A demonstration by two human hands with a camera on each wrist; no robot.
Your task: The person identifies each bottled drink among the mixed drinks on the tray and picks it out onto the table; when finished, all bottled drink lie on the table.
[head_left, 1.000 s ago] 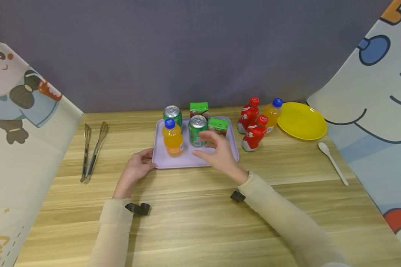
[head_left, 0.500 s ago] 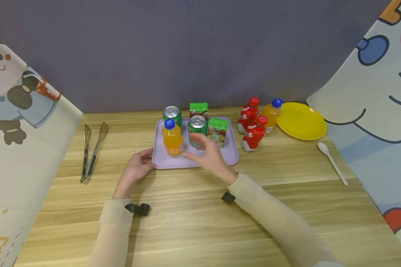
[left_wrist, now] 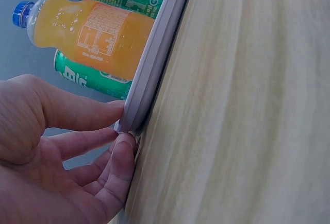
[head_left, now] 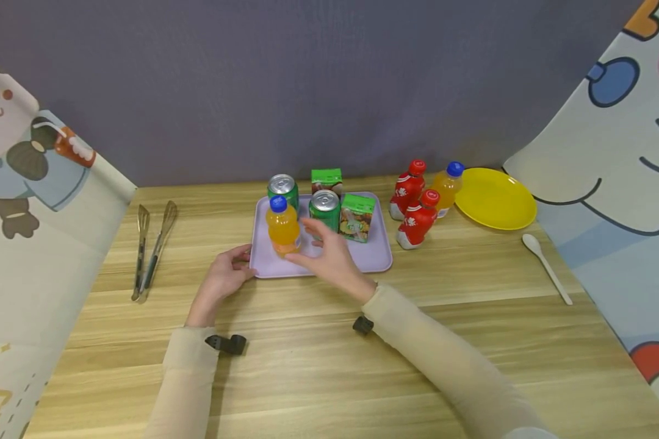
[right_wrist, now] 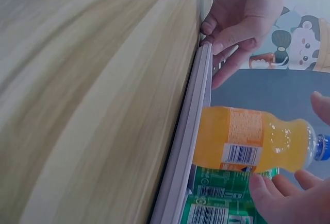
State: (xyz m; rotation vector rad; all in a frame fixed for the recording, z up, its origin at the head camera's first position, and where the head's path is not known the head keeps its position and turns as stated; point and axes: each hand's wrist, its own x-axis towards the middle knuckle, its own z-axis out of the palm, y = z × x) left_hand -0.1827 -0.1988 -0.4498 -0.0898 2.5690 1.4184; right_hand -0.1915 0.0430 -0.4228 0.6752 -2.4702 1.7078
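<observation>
My left hand (head_left: 226, 275) grips the left edge of a lilac tray (head_left: 329, 266), thumb against the rim and fingers under it in the left wrist view. My right hand (head_left: 334, 258) hovers over the tray, fingers and thumb apart, just right of an orange drink bottle (head_left: 284, 229) with a blue cap. In the right wrist view a slight gap seems to separate those fingers from the upright bottle (right_wrist: 242, 136). Behind it on the tray stand a green can (head_left: 283, 186), a second green can (head_left: 324, 206) and a green-topped drink carton (head_left: 356, 217). Another carton (head_left: 327, 178) sits at the back.
Right of the tray stand two red bottles (head_left: 417, 222) and another orange drink bottle (head_left: 446, 186). Farther right are a yellow plate (head_left: 494, 201) and a white spoon (head_left: 546, 268). Metal tongs (head_left: 154, 253) lie at the left. A grey backdrop (head_left: 318, 91) closes off the back.
My right hand has moved left across the tray, from in front of the front can and carton to beside the orange drink bottle. My left hand and the tray stay put.
</observation>
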